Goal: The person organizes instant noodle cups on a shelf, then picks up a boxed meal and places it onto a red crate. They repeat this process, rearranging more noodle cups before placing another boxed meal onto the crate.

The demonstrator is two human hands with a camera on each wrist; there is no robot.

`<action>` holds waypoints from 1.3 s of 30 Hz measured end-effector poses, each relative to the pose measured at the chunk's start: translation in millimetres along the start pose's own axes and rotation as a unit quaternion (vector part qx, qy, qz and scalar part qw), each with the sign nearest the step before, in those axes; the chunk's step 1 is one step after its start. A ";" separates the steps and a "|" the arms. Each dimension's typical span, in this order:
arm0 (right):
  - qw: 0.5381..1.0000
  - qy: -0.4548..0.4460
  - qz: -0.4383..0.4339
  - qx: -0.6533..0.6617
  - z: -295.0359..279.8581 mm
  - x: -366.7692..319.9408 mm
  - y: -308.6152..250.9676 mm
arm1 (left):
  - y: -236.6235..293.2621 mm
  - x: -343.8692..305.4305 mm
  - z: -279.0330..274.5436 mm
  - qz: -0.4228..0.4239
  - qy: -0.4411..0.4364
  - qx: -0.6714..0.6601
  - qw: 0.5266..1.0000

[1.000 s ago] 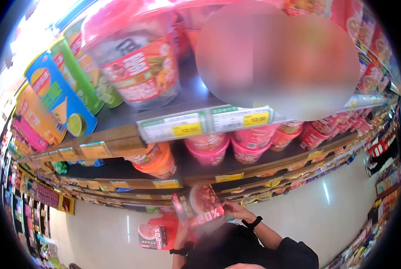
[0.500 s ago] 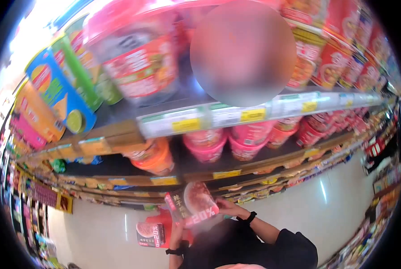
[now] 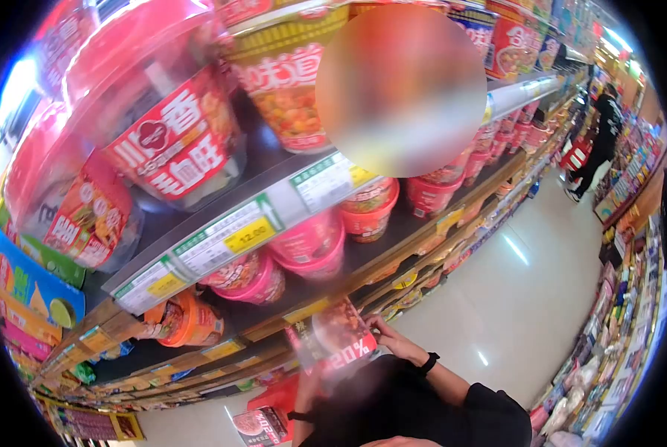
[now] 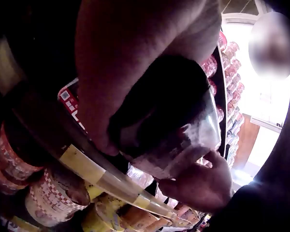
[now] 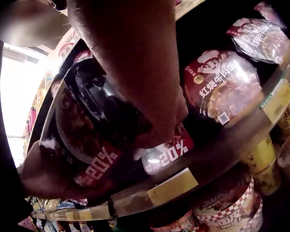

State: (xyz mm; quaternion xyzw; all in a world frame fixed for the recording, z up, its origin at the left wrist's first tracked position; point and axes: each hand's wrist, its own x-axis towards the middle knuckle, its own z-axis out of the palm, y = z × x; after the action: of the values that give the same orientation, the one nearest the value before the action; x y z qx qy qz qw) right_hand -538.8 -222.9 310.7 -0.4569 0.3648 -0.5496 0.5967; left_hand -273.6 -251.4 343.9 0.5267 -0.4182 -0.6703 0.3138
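A dark and red food box marked 20% (image 3: pixel 342 344) is held in front of the person's body, between both hands. My left hand (image 3: pixel 309 387) grips its left side, blurred in the head view; in the right wrist view the left hand (image 5: pixel 46 176) supports the box (image 5: pixel 82 140) from below. Its right edge is pinched by my right hand (image 3: pixel 394 340), whose thumb and fingers also show at the box in the left wrist view (image 4: pixel 200 186). A similar box (image 3: pixel 253 423) lies on a red basket (image 3: pixel 281 395) below left.
Shelves run along the front, with pink-lidded tubs (image 3: pixel 173 134), instant noodle cups (image 3: pixel 292 97) and a price rail (image 3: pixel 221 242). Noodle bowls (image 3: pixel 307 242) stand one level lower. A person in black (image 3: pixel 607 134) stands far down the aisle (image 3: pixel 497 290) at the right.
The head view has turned right, bringing the aisle and a person in black into view; the shelf goods appear shifted left. Both hands keep hold of the box.
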 end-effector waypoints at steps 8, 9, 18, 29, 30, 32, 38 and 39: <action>0.982 0.092 0.110 -0.124 7.1 -18.0 -8.8 | 30.4 10.2 11.5 -0.052 -0.113 0.085 0.989; 0.984 0.086 0.118 -0.102 15.9 -14.2 -28.6 | 26.4 15.2 8.6 -0.067 -0.111 0.088 0.988; 0.974 0.051 0.209 -0.074 21.6 -8.6 23.2 | 4.0 7.8 -18.6 0.032 -0.074 0.066 0.995; 0.970 -0.028 0.210 -0.117 47.5 26.6 34.1 | -38.8 1.3 -66.8 -0.009 -0.031 -0.008 0.999; 0.969 -0.045 0.204 -0.135 52.6 31.4 28.3 | -38.6 0.0 -69.5 -0.001 -0.022 0.005 1.000; 0.966 -0.049 0.217 -0.133 57.3 31.2 39.3 | -38.3 -9.1 -75.0 -0.035 0.013 0.015 0.999; 0.971 -0.134 0.172 -0.099 88.4 57.5 24.8 | -32.3 -29.0 -90.6 -0.001 0.044 -0.066 0.997; 0.969 -0.147 0.169 -0.108 90.4 61.4 31.9 | -46.2 -23.6 -101.0 -0.002 0.052 -0.055 0.997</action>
State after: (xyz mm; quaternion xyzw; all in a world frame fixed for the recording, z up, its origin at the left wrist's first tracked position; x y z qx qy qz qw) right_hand -435.8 -271.3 313.1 -0.5258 0.4021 -0.3247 0.6756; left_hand -169.0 -233.4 303.5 0.5436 -0.3630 -0.6648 0.3616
